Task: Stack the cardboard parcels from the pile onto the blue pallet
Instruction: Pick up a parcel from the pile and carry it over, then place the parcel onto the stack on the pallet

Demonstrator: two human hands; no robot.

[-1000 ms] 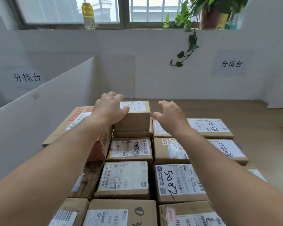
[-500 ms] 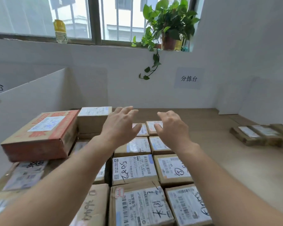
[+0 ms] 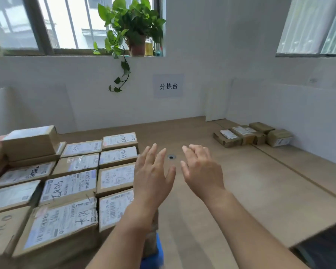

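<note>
Both hands have swung right, away from the stack they were reaching over a second ago, and the view has turned with them, so the loose pile [image 3: 239, 135] now sits in plain sight at the far right by the white wall. Left hand [image 3: 153, 177] is out in front, fingers straight and spread, holding nothing. Right hand [image 3: 202, 171] is just beside it, fingers loosely extended, empty as well. The two hands are close together but apart, hovering over the bare wooden surface [image 3: 260, 191], with a small round hole [image 3: 171, 157] showing in the gap between their fingertips. Over on the left, the stacked parcels [image 3: 70, 191] lie in tidy rows, labels up, some with handwritten marks, and one smaller box [image 3: 29, 140] rides on top at the back corner. A sliver of the blue pallet [image 3: 160, 249] peeks out under the near right corner of that stack, just beside the left forearm. The pile is well apart from both hands and from the stack. Up on the windowsill a potted plant [image 3: 132, 30] trails a vine down the wall, and a paper sign [image 3: 168, 86] with printed characters hangs beside it.
</note>
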